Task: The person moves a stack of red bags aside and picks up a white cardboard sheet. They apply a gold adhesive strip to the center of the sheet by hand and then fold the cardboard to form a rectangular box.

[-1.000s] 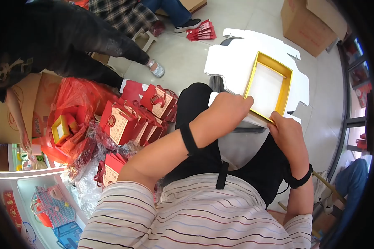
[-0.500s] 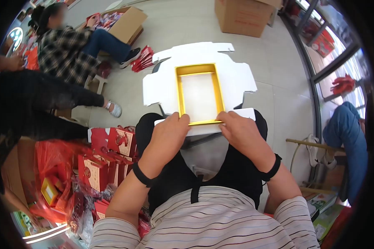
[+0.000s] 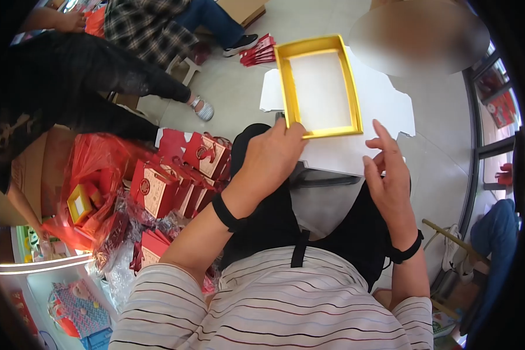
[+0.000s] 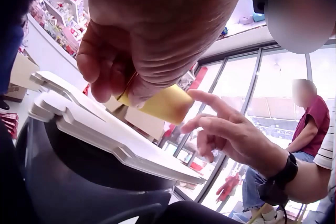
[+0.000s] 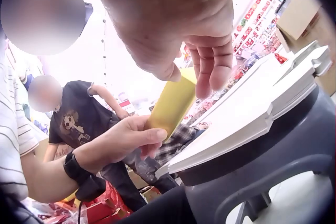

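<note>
A shallow gold-rimmed box [image 3: 350, 87] with a white inner floor is tilted up over a stack of flat white cardboard blanks [image 3: 388, 102]. My left hand [image 3: 274, 153] grips its near left corner, thumb and fingers pinching the wall. In the left wrist view the box's yellow outer side [image 4: 167, 104] shows beyond that hand. My right hand [image 3: 389, 181] is off the box, just right of its near right corner, with fingers spread and loosely bent, holding nothing. The blanks lie on a grey plastic stool [image 5: 236, 176] in front of my knees.
Red gift bags [image 3: 157, 189] stand on the floor to the left. Beside them, a red plastic bag [image 3: 102, 151] holds another small gold box [image 3: 79, 204]. A person in dark trousers [image 3: 116, 70] is at left; red packets [image 3: 258, 51] lie on the floor ahead.
Both hands held the box's near corners on the blanks earlier. Now my right hand has let go, and my left hand has raised and tilted the box. The head view has swung too.
</note>
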Demonstrator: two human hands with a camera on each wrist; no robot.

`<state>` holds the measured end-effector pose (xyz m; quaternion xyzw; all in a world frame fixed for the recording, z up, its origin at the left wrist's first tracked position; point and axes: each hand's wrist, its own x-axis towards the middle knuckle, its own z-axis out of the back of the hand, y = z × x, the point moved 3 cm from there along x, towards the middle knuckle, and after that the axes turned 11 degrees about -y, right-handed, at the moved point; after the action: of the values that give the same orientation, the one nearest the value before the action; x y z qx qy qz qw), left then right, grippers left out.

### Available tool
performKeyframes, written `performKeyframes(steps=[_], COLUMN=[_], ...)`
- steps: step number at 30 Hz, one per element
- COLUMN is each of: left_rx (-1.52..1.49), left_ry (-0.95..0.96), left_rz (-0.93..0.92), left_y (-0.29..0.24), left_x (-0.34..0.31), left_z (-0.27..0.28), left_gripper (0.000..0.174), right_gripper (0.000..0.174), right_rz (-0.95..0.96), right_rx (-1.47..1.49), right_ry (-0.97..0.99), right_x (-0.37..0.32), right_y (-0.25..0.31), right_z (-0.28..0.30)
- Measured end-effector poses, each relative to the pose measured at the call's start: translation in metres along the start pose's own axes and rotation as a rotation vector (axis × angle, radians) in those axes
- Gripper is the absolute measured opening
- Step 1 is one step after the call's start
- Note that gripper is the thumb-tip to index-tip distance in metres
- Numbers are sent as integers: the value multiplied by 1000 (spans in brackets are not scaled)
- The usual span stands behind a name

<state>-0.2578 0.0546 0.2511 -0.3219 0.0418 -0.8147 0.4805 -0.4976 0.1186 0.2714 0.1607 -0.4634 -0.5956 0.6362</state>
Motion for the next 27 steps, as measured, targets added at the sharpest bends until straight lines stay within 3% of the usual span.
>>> performKeyframes(steps=[5,8,11,12,15,18,20,22,24,26,27], left_rx=[139,184,212,199,101,24,37,34,6,-29,-9], left_ry=[-68,-104,-2,-44,-151,-149,-129,-85,-22,86,199], left_rz=[265,323,606,603,523,348,155,32,-115,-210,-195], left_y=[60,91,126,132,125,68,39,1,-32,-59,-68], left_x=[-20,-44,-69,-77,-81,-44,-21,3,22,35,38], left_z=[23,39,49,55,62,70,60,50,29,8,-3], left_gripper=[23,22,23,22,20,15,14,14,14,13,26], right_gripper=[52,47,45,45,46,58,69,74,68,49,43], right_rz=[73,32,-7,-16,65,0,131,137,177,163,169], right_rx=[-33,-49,-38,-36,-36,25,32,-36,-168,-281,-274], right_ry=[44,79,102,103,110,-19,-136,-68,-39,-68,-161], right_x=[3,0,0,0,0,3,7,6,3,-1,-4], right_y=[-12,-18,-22,-24,-36,-20,-2,13,15,2,-12], right_z=[-5,-13,-20,-20,-20,-11,4,16,20,31,39])
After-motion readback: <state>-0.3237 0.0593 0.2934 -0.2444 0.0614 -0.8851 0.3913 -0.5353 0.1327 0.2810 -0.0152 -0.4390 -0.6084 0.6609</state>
